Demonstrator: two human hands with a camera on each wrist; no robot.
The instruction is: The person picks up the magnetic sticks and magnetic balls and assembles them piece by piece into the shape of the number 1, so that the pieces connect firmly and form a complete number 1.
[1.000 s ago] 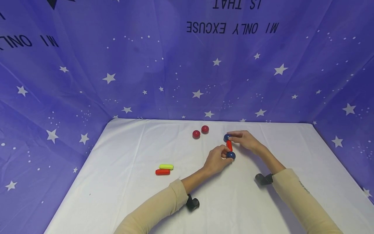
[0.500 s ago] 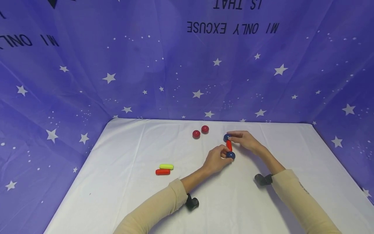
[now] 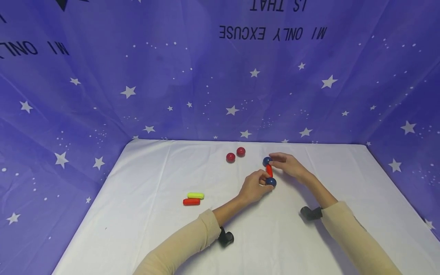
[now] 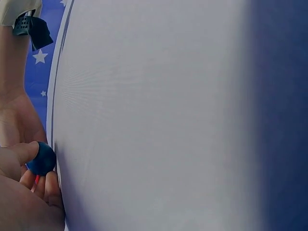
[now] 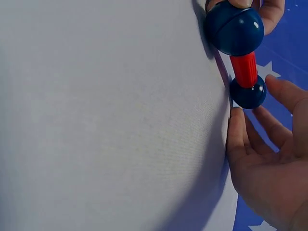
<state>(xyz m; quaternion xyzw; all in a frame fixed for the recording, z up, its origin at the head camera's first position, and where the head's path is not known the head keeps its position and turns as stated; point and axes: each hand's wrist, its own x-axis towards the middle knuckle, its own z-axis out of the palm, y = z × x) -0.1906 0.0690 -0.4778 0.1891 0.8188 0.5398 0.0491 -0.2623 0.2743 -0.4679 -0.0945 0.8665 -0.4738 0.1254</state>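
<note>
Lay well left of the red rod (image 3: pixel 269 170) on the white counter (image 3: pixel 144 229): a red stick (image 3: pixel 191 201) and, touching it on the far side, a yellow-green stick (image 3: pixel 195 195). Sat nearer, just left of the rod and slightly beyond it: two dark red balls (image 3: pixel 235 154), side by side. Nothing between these and the rod but bare cloth.

Pinched the near blue ball (image 3: pixel 271 182), fixed on the rod's near end: left hand (image 3: pixel 253 187), its grip curled round that ball from the left. Stood at the rod's far end: the far blue ball (image 3: pixel 266 161). Held that far ball from the right: right hand (image 3: pixel 287 165), fingertips closed about it, palm partly covering the rod's right side. Rested low over the counter: rod and both balls, joined like a dumbbell. Hung behind: starry purple backdrop (image 3: pixel 172 84).
</note>
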